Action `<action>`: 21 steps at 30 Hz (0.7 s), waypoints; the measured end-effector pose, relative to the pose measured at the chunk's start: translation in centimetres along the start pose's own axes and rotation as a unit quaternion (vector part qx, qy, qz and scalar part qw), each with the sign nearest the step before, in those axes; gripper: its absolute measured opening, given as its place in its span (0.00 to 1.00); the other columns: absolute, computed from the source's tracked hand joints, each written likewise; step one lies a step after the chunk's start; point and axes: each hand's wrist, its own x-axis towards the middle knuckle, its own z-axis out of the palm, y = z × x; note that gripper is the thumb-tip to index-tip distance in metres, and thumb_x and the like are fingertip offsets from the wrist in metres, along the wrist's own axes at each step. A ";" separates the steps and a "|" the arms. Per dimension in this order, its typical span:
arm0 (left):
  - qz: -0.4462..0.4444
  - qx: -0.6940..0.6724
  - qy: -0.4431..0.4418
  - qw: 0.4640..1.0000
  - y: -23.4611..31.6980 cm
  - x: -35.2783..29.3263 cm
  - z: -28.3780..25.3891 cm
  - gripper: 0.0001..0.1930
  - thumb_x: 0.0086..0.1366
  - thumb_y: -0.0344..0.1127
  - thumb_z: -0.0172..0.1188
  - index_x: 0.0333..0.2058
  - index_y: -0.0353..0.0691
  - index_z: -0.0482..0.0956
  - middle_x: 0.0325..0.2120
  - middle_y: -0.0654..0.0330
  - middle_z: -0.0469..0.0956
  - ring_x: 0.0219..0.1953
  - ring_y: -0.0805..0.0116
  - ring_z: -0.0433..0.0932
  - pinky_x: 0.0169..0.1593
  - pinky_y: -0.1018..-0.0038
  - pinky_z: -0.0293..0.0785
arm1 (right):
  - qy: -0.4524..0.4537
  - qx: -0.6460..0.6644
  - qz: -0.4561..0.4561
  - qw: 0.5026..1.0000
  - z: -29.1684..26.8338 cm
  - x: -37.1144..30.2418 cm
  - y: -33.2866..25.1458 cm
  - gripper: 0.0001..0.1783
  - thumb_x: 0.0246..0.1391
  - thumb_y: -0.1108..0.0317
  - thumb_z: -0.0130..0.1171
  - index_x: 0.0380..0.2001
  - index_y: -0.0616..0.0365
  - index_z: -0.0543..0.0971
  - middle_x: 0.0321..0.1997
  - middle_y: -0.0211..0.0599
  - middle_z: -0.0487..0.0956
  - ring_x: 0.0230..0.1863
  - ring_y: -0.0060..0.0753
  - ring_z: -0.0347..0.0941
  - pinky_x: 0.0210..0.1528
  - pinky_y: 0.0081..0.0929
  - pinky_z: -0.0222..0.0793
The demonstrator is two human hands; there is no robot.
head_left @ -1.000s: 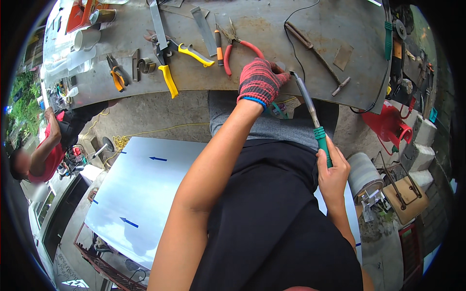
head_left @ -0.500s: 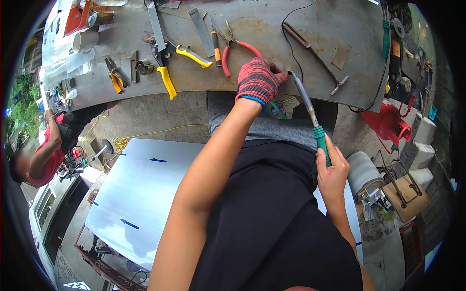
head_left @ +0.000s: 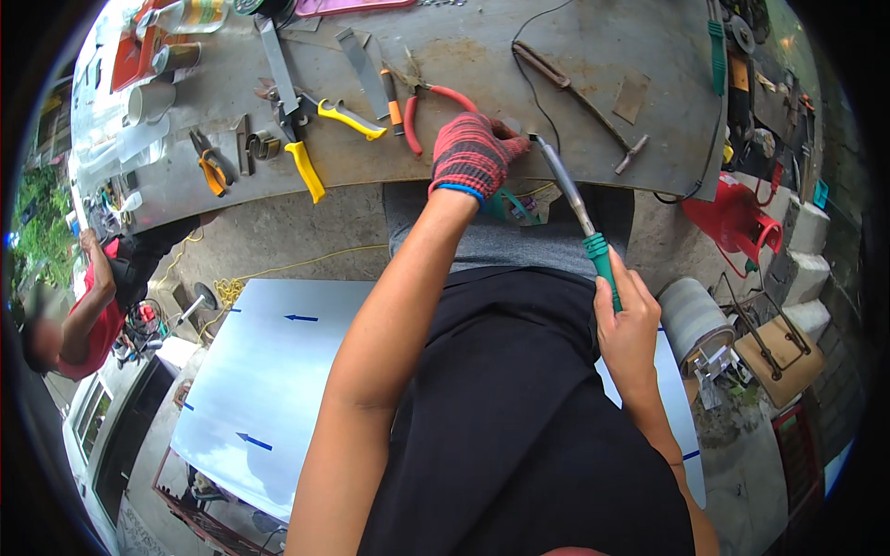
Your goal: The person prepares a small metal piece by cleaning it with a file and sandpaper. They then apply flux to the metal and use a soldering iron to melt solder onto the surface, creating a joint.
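Note:
My right hand (head_left: pixel 629 301) is bare and wrapped round the green handle of a soldering iron (head_left: pixel 567 185), whose metal shaft slants up and left. Its dark tip stops close to the fingertips of my left hand (head_left: pixel 470 153). That hand wears a red and dark striped knit glove with a blue cuff, and its fingers are closed at the table's front edge. A small grey piece (head_left: pixel 512 124) shows at the fingertips; its kind is too hidden to tell. Red-handled pliers (head_left: pixel 436 91) lie just beyond the glove.
On the metal table (head_left: pixel 464 42) lie yellow-handled snips (head_left: pixel 304 167), an orange-handled screwdriver (head_left: pixel 391 102), orange pliers (head_left: pixel 211 165), a T-shaped tool (head_left: pixel 589 104) and a black cord (head_left: pixel 533 83). White cups stand left. Behind, a pale sheet (head_left: pixel 269 371); a person (head_left: pixel 83 306) far left.
The view has shifted slightly, so the table's things sit farther left and more of its far side shows. Both hands keep their hold, the iron's tip still near the gloved fingers.

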 end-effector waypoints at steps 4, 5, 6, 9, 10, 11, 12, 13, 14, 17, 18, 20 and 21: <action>0.038 0.004 0.028 0.999 -0.2 -0.2 0.1 0.19 0.59 0.50 0.71 0.41 0.42 0.91 0.33 0.52 0.88 0.37 0.57 0.88 0.48 0.66 0.81 | 0.007 0.009 0.002 1.000 0.1 -0.1 0.2 0.23 0.61 0.77 0.62 0.60 0.65 0.77 0.31 0.47 0.76 0.27 0.45 0.75 0.32 0.37 0.71; 0.039 0.002 0.024 0.999 -0.4 -0.2 0.0 0.19 0.59 0.50 0.71 0.41 0.42 0.91 0.34 0.52 0.88 0.38 0.57 0.88 0.48 0.66 0.81 | 0.011 0.013 0.004 1.000 0.2 -0.2 0.3 0.23 0.61 0.77 0.62 0.60 0.65 0.78 0.31 0.47 0.76 0.26 0.45 0.74 0.32 0.38 0.71; 0.040 0.000 0.020 0.999 -0.5 -0.1 0.0 0.19 0.59 0.51 0.71 0.41 0.42 0.90 0.34 0.52 0.88 0.38 0.57 0.88 0.48 0.66 0.80 | 0.020 0.017 -0.010 1.000 0.3 -0.3 0.8 0.23 0.60 0.77 0.63 0.60 0.65 0.78 0.31 0.47 0.76 0.26 0.46 0.74 0.32 0.38 0.71; 0.048 -0.004 0.022 0.999 -0.3 -0.4 -0.1 0.19 0.59 0.50 0.72 0.41 0.41 0.90 0.35 0.51 0.88 0.38 0.58 0.88 0.47 0.66 0.80 | 0.038 0.048 -0.015 0.998 0.7 -0.4 1.0 0.23 0.61 0.76 0.63 0.60 0.64 0.78 0.31 0.47 0.76 0.26 0.46 0.74 0.31 0.38 0.70; 0.049 -0.010 0.025 0.998 -0.3 -0.4 0.0 0.19 0.60 0.49 0.72 0.42 0.40 0.90 0.35 0.51 0.88 0.38 0.58 0.88 0.47 0.66 0.80 | 0.029 0.049 -0.004 0.998 0.6 -0.6 1.0 0.23 0.61 0.76 0.63 0.60 0.65 0.78 0.30 0.47 0.76 0.26 0.45 0.74 0.31 0.38 0.70; 0.048 -0.016 0.029 0.998 -0.2 -0.5 0.0 0.19 0.60 0.48 0.72 0.42 0.40 0.90 0.35 0.50 0.88 0.38 0.58 0.88 0.47 0.66 0.80 | 0.032 0.055 -0.004 0.998 0.6 -0.7 1.1 0.23 0.61 0.76 0.63 0.60 0.65 0.78 0.30 0.47 0.76 0.25 0.45 0.74 0.31 0.38 0.70; 0.037 -0.011 0.025 0.999 -0.1 -0.5 -0.1 0.18 0.59 0.47 0.73 0.42 0.39 0.90 0.35 0.51 0.88 0.37 0.60 0.87 0.46 0.66 0.80 | 0.035 0.060 -0.004 0.998 0.6 -0.8 1.1 0.23 0.61 0.76 0.62 0.60 0.66 0.78 0.30 0.47 0.76 0.25 0.44 0.74 0.31 0.38 0.70; 0.035 -0.012 0.024 0.999 0.1 -0.5 -0.1 0.19 0.59 0.47 0.73 0.42 0.39 0.90 0.35 0.51 0.88 0.37 0.61 0.87 0.46 0.66 0.80 | 0.038 0.065 -0.004 0.997 0.6 -0.8 1.2 0.23 0.61 0.76 0.62 0.60 0.66 0.78 0.30 0.46 0.75 0.25 0.44 0.74 0.31 0.38 0.70; 0.032 -0.012 0.023 0.999 0.2 -0.7 -0.1 0.19 0.59 0.47 0.73 0.42 0.39 0.90 0.35 0.51 0.88 0.36 0.61 0.87 0.46 0.66 0.80 | 0.039 0.067 -0.002 0.997 0.5 -0.9 1.3 0.23 0.61 0.76 0.62 0.60 0.66 0.77 0.30 0.46 0.75 0.25 0.44 0.74 0.30 0.38 0.70; 0.041 -0.014 0.024 0.999 -0.2 -0.5 -0.1 0.20 0.58 0.48 0.74 0.42 0.39 0.90 0.34 0.52 0.88 0.36 0.63 0.86 0.46 0.67 0.80 | 0.038 0.077 0.004 0.996 0.4 -1.0 1.4 0.23 0.61 0.76 0.63 0.59 0.67 0.77 0.29 0.47 0.75 0.24 0.44 0.74 0.30 0.38 0.70; 0.041 -0.008 0.026 0.999 -0.1 -0.6 -0.1 0.21 0.58 0.49 0.74 0.43 0.39 0.90 0.34 0.51 0.88 0.36 0.62 0.86 0.46 0.67 0.80 | 0.035 0.083 0.008 0.996 0.4 -1.1 1.5 0.23 0.61 0.76 0.63 0.59 0.67 0.77 0.29 0.47 0.75 0.24 0.44 0.74 0.30 0.38 0.70; 0.037 -0.006 0.029 0.999 -0.1 -0.6 -0.1 0.21 0.58 0.49 0.74 0.43 0.39 0.90 0.34 0.51 0.88 0.36 0.62 0.86 0.46 0.67 0.80 | 0.031 0.093 0.014 0.995 0.3 -1.1 1.5 0.23 0.60 0.76 0.63 0.59 0.68 0.77 0.29 0.47 0.75 0.24 0.45 0.74 0.29 0.38 0.70; 0.031 -0.009 0.030 0.999 -0.3 -0.4 -0.1 0.22 0.57 0.49 0.75 0.43 0.39 0.90 0.34 0.51 0.88 0.37 0.62 0.86 0.46 0.67 0.80 | 0.028 0.096 0.017 0.995 0.3 -1.2 1.5 0.23 0.60 0.76 0.64 0.59 0.68 0.78 0.29 0.47 0.75 0.24 0.45 0.73 0.29 0.38 0.70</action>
